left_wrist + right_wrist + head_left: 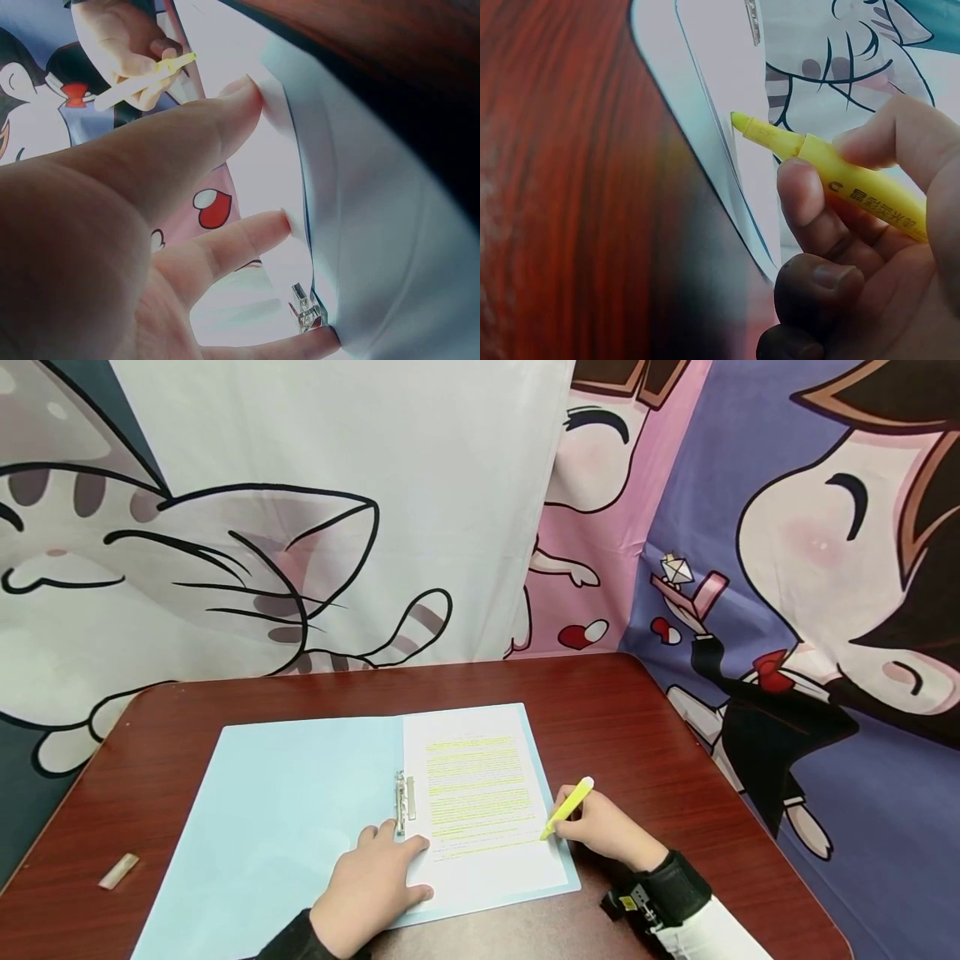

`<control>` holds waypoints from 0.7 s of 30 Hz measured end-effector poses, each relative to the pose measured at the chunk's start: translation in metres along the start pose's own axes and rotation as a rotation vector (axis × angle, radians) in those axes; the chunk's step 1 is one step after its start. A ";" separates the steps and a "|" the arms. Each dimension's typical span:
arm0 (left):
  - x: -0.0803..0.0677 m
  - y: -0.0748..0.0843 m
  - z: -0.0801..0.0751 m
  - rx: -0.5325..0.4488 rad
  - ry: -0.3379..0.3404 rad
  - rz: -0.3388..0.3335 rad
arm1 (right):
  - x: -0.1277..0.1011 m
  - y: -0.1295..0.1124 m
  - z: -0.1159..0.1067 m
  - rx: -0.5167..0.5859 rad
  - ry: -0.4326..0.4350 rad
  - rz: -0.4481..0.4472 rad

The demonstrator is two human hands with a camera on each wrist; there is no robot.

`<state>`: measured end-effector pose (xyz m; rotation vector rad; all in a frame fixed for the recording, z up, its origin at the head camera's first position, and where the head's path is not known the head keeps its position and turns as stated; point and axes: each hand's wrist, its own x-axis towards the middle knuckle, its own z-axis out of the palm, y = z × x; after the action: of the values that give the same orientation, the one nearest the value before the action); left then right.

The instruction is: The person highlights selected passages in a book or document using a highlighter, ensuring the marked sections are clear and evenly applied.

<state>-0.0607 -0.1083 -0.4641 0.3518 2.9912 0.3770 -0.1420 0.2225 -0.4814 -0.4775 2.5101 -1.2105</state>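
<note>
A yellow highlighter [567, 808] is pinched between the thumb and fingers of my right hand [603, 828]. Its bare tip is at the right side of a white sheet [487, 881], close by the lowest yellow line. Rows of text on the sheet are marked yellow. The sheet lies in an opened light blue folder [300, 793], beside its metal clip [401, 802]. My left hand [375, 881] rests with spread fingers over the sheet's left edge and the folder. In the right wrist view, dark lettering shows on the highlighter's barrel [870, 191].
Under the folder is a reddish-brown wooden table [600, 718]. A small pale strip-like piece [118, 872] lies on it at the left. Behind the table hangs a cloth with cartoon figures [450, 510]. A black band [671, 889] with a small device wraps the right wrist.
</note>
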 end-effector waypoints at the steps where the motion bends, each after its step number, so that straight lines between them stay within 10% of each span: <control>1: 0.000 0.000 0.000 -0.001 0.000 -0.001 | 0.000 0.000 0.000 -0.004 0.000 -0.002; 21: -0.004 0.000 -0.001 -0.011 0.018 0.023 | 0.013 -0.017 0.005 0.079 -0.044 -0.049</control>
<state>-0.0575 -0.1097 -0.4628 0.3840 3.0039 0.4004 -0.1490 0.2031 -0.4727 -0.5423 2.4167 -1.2980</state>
